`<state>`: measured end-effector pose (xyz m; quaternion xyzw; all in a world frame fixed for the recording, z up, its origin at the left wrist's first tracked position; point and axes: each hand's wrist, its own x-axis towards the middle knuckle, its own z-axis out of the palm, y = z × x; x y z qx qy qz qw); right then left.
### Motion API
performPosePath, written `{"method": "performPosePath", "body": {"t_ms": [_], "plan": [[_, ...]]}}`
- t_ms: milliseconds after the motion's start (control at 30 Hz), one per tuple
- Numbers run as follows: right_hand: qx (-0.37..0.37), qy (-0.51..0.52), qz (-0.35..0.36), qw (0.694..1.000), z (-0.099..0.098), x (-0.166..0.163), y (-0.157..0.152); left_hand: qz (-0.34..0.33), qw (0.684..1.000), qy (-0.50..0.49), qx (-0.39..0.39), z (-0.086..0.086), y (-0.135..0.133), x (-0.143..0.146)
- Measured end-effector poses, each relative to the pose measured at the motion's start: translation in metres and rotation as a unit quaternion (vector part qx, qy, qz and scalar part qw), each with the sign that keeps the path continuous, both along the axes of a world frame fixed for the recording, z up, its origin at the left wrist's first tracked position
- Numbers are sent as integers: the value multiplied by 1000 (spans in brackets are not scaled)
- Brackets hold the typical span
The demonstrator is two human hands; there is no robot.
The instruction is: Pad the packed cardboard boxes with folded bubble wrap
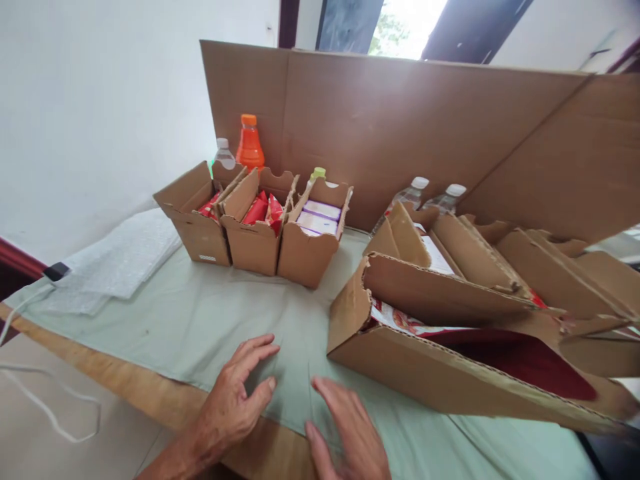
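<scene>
My left hand (235, 400) rests on the pale green cloth (200, 320) near the table's front edge, fingers spread and holding nothing. My right hand (347, 430) lies flat beside it, fingers stretched out, also with nothing in it. Just right of my right hand lies a long torn cardboard box (430, 373) with red packaging inside. Three small cardboard boxes (255, 223) stand in a row farther back, two holding red packets and one holding white and purple cartons.
An orange bottle (249, 143) and a clear bottle (223, 155) stand behind the small boxes. Two more clear bottles (430, 193) stand behind further cardboard boxes at the right. A tall cardboard sheet (400, 127) walls the back. White foam sheets (115, 260) and a cable (30, 393) lie left.
</scene>
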<state>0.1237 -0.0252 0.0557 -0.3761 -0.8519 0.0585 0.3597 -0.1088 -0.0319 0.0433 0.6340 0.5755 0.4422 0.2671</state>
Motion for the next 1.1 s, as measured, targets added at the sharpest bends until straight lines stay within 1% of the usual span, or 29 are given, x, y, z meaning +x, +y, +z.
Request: {"method": "performPosePath", "body": {"t_ms": [33,100,200,267,333,400,467,533,600,700,767,833,900,967,1000,1067,1100], "plan": [[24,-18,-3,1000,15,-22,12,8,1000,-4,1,1,0,-4],[65,-46,-34,996,52,-58,40,27,1000,-14,0,1,-1,-15],[131,-89,-77,984,107,-95,86,70,997,-24,0,1,-4,-35],[140,-129,-112,975,132,-111,120,101,995,-19,-2,3,-3,-50],[122,-169,-152,966,144,-123,150,132,991,-2,4,7,-1,-66],[95,-204,-189,956,146,-133,173,166,985,26,25,10,3,-85],[68,-227,-217,947,144,-139,185,211,973,75,57,13,6,-108],[43,-236,-242,940,143,-140,188,262,954,124,74,14,6,-132],[37,-234,-249,939,144,-135,185,307,936,155,73,13,3,-156],[67,-218,-219,949,143,-122,180,358,914,183,58,13,-2,-193],[95,-195,-199,956,138,-114,179,385,897,210,50,11,-2,-214],[129,-162,-185,961,132,-108,177,400,884,237,38,9,2,-231],[169,-130,-157,964,127,-105,170,402,878,258,26,6,8,-244],[208,-97,-124,965,123,-102,155,395,877,273,16,3,16,-252],[216,-86,-106,967,122,-99,145,390,877,279,14,2,20,-255],[204,-70,-74,974,118,-92,122,383,879,284,13,0,27,-261],[187,-69,-60,978,115,-87,111,381,880,284,15,1,29,-264]]}}
